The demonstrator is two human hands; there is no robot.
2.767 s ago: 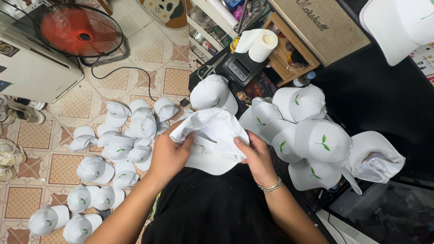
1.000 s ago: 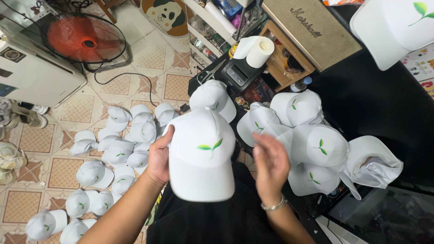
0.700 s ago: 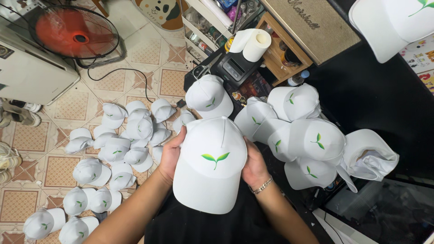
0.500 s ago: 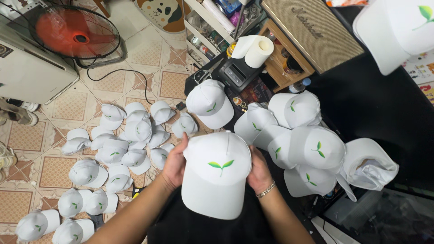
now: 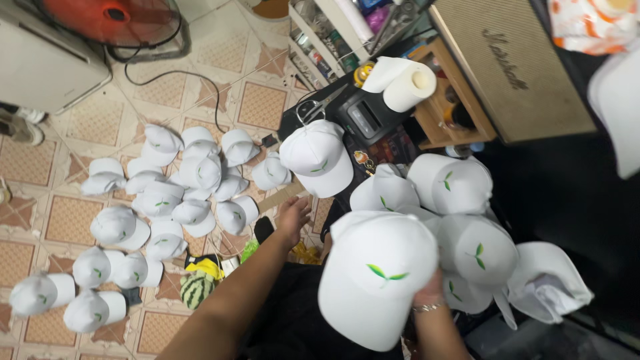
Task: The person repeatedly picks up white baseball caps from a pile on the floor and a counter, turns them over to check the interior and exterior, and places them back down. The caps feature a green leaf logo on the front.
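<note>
Already many white caps [image 5: 143, 213] lie on the floor [image 5: 260, 103], while the right hand [image 5: 427, 293] clasps a leaf-printed cap [image 5: 377, 277] and the left hand [image 5: 293, 217] reaches out, fingers spread, holding nothing.

red fan [image 5: 113, 17] – top left | paper towel roll [image 5: 408, 83] – on shelf | watermelon-patterned ball [image 5: 199, 288] – on tiled floor [image 5: 260, 103]
</note>
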